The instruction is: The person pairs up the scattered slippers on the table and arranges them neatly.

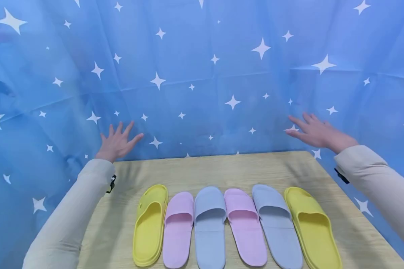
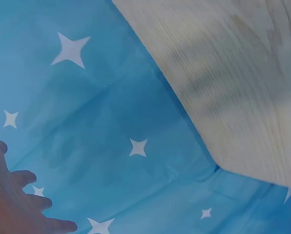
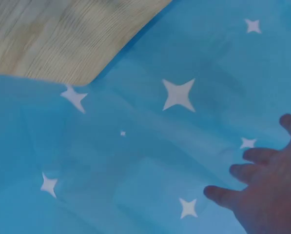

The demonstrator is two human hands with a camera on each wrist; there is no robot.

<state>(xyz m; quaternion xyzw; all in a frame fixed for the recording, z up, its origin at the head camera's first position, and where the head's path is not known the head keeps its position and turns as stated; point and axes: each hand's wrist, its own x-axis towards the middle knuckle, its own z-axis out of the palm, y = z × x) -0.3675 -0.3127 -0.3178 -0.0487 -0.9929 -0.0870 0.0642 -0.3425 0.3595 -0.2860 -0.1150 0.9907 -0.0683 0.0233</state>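
Both hands are raised with fingers spread, holding nothing. In the head view the left hand is over the table's far left corner, and the right hand is beyond the far right corner. Several slippers stand in a row below them, toes away from me. From the left come a yellow slipper, a pink slipper, a grey slipper, another pink slipper, another grey slipper and another yellow slipper. The wrist views show spread fingers of the left hand and right hand.
The wooden table carries the slippers near its front, and its heel side runs out of view. A blue curtain with white stars hangs behind the table and along its sides. Dark bands show at both sleeve cuffs.
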